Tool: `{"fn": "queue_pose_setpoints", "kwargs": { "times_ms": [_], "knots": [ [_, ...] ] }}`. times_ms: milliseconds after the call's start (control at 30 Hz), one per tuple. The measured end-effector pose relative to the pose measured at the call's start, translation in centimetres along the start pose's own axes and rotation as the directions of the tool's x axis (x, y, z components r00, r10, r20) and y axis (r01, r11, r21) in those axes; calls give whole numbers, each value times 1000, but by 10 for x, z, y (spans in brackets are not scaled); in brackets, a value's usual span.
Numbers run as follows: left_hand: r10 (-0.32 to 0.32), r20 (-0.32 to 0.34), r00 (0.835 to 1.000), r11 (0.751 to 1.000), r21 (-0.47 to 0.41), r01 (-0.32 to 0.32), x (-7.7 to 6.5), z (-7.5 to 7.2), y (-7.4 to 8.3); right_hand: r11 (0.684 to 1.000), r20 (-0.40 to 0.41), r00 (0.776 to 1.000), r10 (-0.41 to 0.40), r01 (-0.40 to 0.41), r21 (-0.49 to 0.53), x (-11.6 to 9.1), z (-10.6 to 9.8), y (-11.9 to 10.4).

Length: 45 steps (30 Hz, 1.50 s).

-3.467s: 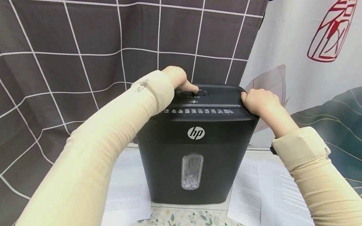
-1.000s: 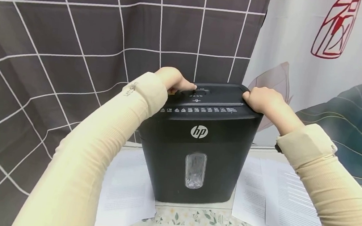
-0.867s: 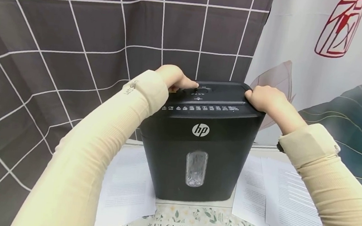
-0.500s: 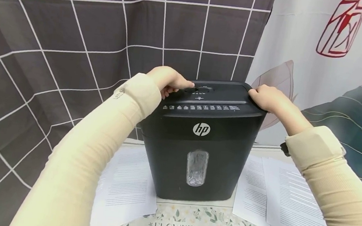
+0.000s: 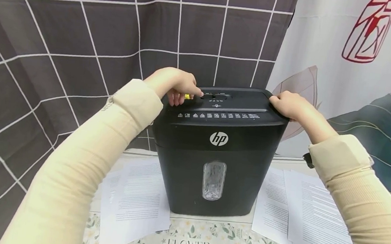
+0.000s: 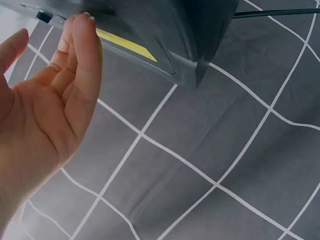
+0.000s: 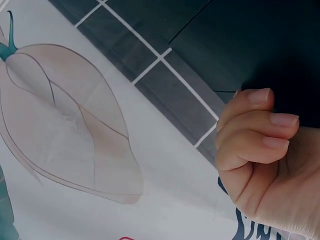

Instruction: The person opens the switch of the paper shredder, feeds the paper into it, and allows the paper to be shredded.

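A black paper shredder [image 5: 187,168] with an hp logo stands upright in the middle of the head view. Pale scraps show through its clear window [image 5: 213,180]. My left hand [image 5: 176,85] is over the top's left part, thumb near the slide switch [image 5: 215,96]. In the left wrist view, the left hand's fingers [image 6: 85,60] are nearly straight, their tips at the shredder's edge beside a yellow label [image 6: 127,45]. My right hand [image 5: 290,105] grips the top right edge; in the right wrist view its fingers [image 7: 255,127] are curled against the dark body.
Printed sheets [image 5: 139,195] lie left of the shredder, and more printed sheets [image 5: 306,215] lie to its right. A floral mat [image 5: 188,231] covers the table in front. Behind hang a grey grid curtain [image 5: 94,30] and a pale printed cloth [image 5: 316,39]. A dark cord [image 6: 280,13] runs from the shredder.
My left hand has shifted left from the switch, its thumb drawing back and its fingers loosening. The right hand stays on the right edge. The view has moved slightly.
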<state>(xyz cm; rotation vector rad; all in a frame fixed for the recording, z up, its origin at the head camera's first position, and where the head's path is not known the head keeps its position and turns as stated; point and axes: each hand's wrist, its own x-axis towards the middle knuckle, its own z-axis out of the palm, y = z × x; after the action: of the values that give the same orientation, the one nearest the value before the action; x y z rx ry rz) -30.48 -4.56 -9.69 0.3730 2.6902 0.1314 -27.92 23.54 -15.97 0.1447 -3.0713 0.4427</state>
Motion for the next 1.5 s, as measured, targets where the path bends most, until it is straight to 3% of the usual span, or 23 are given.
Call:
{"fn": "queue_pose_setpoints", "kwargs": {
  "times_ms": [133, 233, 333, 400, 467, 533, 667, 767, 867, 1100, 1233, 1367, 1500],
  "knots": [
    [65, -59, 996, 998, 21, -64, -5, 0, -10, 1000, 12, 1000, -8, 8, 14, 0, -1, 1],
    [113, -134, 985, 993, 39, -109, -9, 1, -20, 1000, 14, 1000, -15, 15, 22, -1, -1, 2],
    [150, -235, 960, 989, 46, -143, -11, 4, -32, 999, 7, 1000, -19, 18, 31, -1, -2, 3],
    [169, -312, 935, 986, 50, -162, -13, 7, -40, 999, -1, 1000, -25, 25, 36, -2, -3, 4],
    [187, -393, 900, 982, 43, -185, -14, 11, -49, 999, -13, 999, -35, 35, 41, -3, -3, 5],
    [205, -479, 854, 976, 31, -217, -15, 16, -58, 998, -29, 999, -44, 45, 52, -4, -3, 6],
    [221, -636, 739, 956, -9, -294, -19, 28, -75, 994, -76, 995, -57, 63, 85, -7, -2, 8],
    [191, -722, 665, 934, -75, -349, -23, 38, -86, 990, -120, 991, -63, 77, 117, -8, -1, 10],
    [133, -783, 608, 902, -158, -402, -26, 48, -98, 983, -174, 982, -74, 101, 155, -11, 1, 13],
    [54, -864, 500, 812, -254, -526, -32, 81, -120, 956, -275, 959, -68, 142, 258, -23, 12, 19],
    [15, -899, 437, 724, -292, -625, -36, 101, -124, 936, -320, 946, -49, 155, 315, -30, 21, 22],
    [-28, -923, 383, 612, -319, -724, -40, 120, -119, 911, -371, 928, -28, 177, 374, -38, 29, 26],
    [-62, -938, 341, 554, -316, -770, -47, 140, -117, 869, -439, 898, -24, 236, 435, -46, 43, 28]
  ]
}}
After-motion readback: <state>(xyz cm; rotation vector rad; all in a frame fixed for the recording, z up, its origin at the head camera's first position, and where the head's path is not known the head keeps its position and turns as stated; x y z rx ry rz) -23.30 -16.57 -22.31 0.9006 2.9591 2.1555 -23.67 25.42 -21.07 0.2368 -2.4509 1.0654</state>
